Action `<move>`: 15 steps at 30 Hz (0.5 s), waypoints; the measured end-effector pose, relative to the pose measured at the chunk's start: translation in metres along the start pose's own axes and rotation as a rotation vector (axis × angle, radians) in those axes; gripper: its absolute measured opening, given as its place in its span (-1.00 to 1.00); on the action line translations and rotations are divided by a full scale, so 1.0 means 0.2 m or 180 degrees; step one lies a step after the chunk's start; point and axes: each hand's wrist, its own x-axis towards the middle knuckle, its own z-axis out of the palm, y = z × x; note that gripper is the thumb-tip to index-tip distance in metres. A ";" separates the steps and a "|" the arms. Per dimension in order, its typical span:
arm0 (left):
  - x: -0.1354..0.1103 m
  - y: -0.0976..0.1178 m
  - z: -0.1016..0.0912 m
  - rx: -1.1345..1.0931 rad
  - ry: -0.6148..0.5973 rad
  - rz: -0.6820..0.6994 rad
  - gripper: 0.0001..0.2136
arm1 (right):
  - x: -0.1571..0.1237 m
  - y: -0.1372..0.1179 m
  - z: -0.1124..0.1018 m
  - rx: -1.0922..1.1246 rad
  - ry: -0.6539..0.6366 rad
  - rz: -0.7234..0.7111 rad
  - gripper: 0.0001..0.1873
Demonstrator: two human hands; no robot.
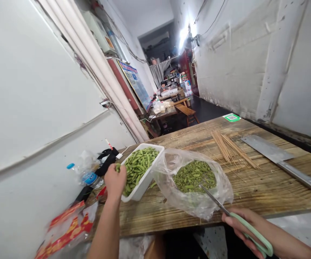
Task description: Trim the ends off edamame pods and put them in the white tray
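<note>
My left hand (pixel 115 181) is at the left rim of a white plastic tub (pixel 142 193) heaped with green edamame pods (pixel 139 165). Its fingers are pinched together, with a green pod (pixel 118 167) showing between them. Right of the tub, a clear plastic bag (pixel 168 194) lies spread open on the wooden table. Small green trimmings and pods (pixel 194 175) fill its middle. My right hand (pixel 243 223) grips scissors (pixel 249 227) with pale green handles. Their blades point over the bag's contents, the tips near the pile.
A cleaver (pixel 269 146) lies on the table (pixel 193 144) at the right, beside loose wooden skewers (pixel 229 149). A water bottle (pixel 89 177) and a red patterned bag (pixel 69 225) are at the left. A green code card (pixel 231 117) marks the far edge. Further tables stand behind, with a person seated.
</note>
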 end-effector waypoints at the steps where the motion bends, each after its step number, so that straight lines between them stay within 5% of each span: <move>1: 0.09 -0.04 0.03 0.0269 0.0103 0.0043 -0.79 | 0.00 0.00 0.01 -0.0050 -0.0063 -0.0016 -0.58; 5: 0.27 -0.18 0.15 0.0655 -0.0057 -0.0193 -0.70 | -0.02 -0.01 0.02 -0.0164 -0.0131 -0.0075 -0.56; 11: 0.26 -0.27 0.25 0.0475 -0.0811 -0.0377 -0.50 | -0.01 -0.06 -0.01 -0.0200 -0.0022 -0.0174 -0.56; 15: 0.24 -0.24 0.23 0.0612 -0.1005 -0.0078 -0.59 | 0.08 -0.24 -0.11 -0.1118 0.0160 -0.0045 -0.57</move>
